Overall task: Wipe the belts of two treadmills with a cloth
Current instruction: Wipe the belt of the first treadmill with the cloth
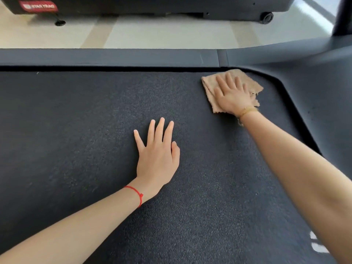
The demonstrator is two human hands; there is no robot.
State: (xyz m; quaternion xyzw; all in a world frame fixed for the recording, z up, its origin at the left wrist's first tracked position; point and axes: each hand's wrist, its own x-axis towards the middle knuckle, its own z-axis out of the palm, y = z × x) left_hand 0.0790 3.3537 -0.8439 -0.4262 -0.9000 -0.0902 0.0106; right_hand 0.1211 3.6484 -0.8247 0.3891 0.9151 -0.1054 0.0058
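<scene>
Belt-wiping under way on one treadmill: my right hand (233, 94) presses a tan cloth (209, 83) flat against the dark belt (76, 130) at its far right corner, where the belt meets the grey side rail (114, 57) and the curved motor cover (314, 88). That grip is wide, fingers straight and spread on top of the cloth, holding it down rather than clutching it. My left hand (157, 156) lies flat on the bare belt near its middle, fingers straight, holding nothing, apparently bracing me. A red string (136, 193) circles that wrist; a thin band (246, 110) circles the right.

As for progress, I judge the job to be in its working phase: the cloth sits at a corner, and nothing on the textured surface tells wiped ground from unwiped. A second machine (152, 5) stands beyond a strip of pale floor (162, 33), its belt out of sight, so that half looks to be outstanding.

Seen from above, the belt's long axis runs left to right across the view, with its front end at the right by the cover. The cloth lies folded and crumpled, roughly square, its frayed edge toward the cover.
</scene>
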